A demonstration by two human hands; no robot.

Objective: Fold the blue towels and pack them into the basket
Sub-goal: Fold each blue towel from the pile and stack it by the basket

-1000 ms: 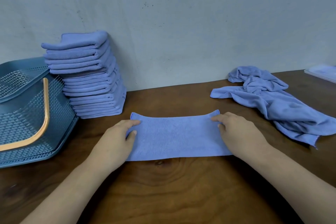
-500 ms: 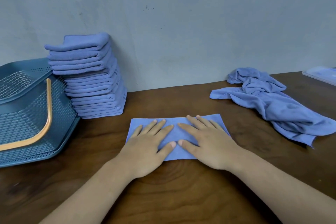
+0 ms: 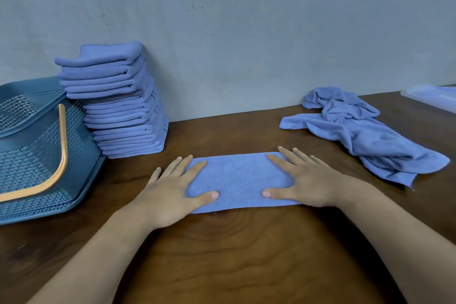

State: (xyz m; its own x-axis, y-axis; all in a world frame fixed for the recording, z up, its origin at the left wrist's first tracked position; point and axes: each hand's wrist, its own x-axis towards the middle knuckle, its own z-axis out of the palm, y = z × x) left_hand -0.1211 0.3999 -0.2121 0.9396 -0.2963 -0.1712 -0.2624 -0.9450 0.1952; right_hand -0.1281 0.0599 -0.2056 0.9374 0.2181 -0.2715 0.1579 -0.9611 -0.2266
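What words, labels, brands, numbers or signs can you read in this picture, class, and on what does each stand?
None can be read.
On the stack of folded towels: faint dark marks on its right side, too small and blurred to read.
On the basket, the flat towel, the crumpled towels and the wall: no lettering visible.
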